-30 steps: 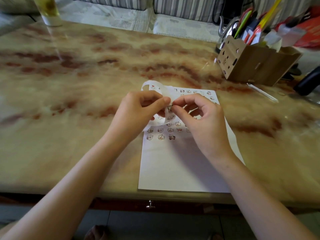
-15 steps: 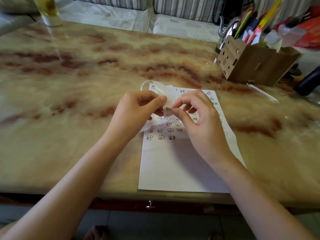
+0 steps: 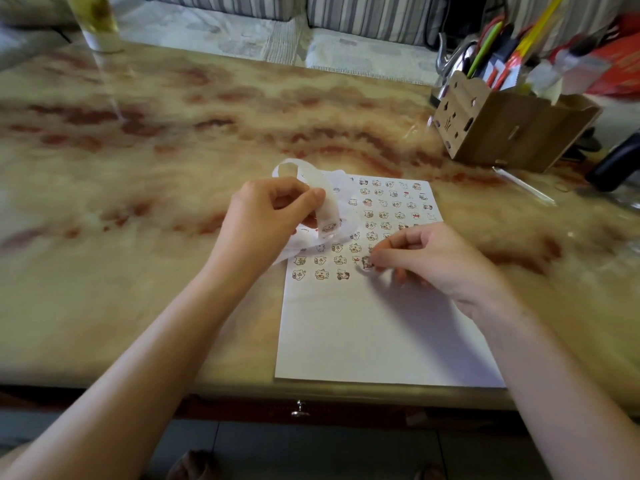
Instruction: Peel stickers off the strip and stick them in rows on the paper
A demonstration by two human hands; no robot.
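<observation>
Paper [image 3: 363, 334] lies at the table's [image 3: 138, 174] near edge, stickers [image 3: 391, 216] covering its far half. Right hand [image 3: 440, 261] pinches a sticker [image 3: 366, 263] at the nearest row's end; left hand [image 3: 266, 220] grips the looped strip [image 3: 327, 206]. Box [image 3: 512, 133] stands far right.

We log the tabletop [image 3: 138, 202] as marble-look stone, polished and glossy, with reflections. The paper [image 3: 363, 334] is plain white, matt and smooth. The strip [image 3: 325, 202] reads as thin translucent backing with a waxy sheen. The sticker [image 3: 366, 263] is thin and printed, its finish too blurred to call. We mark the box [image 3: 512, 133] as matt brown cardboard, the pens [image 3: 485, 46] as glossy plastic, the knob [image 3: 300, 412] as shiny metal and the cloth [image 3: 363, 12] as striped woven fabric.
</observation>
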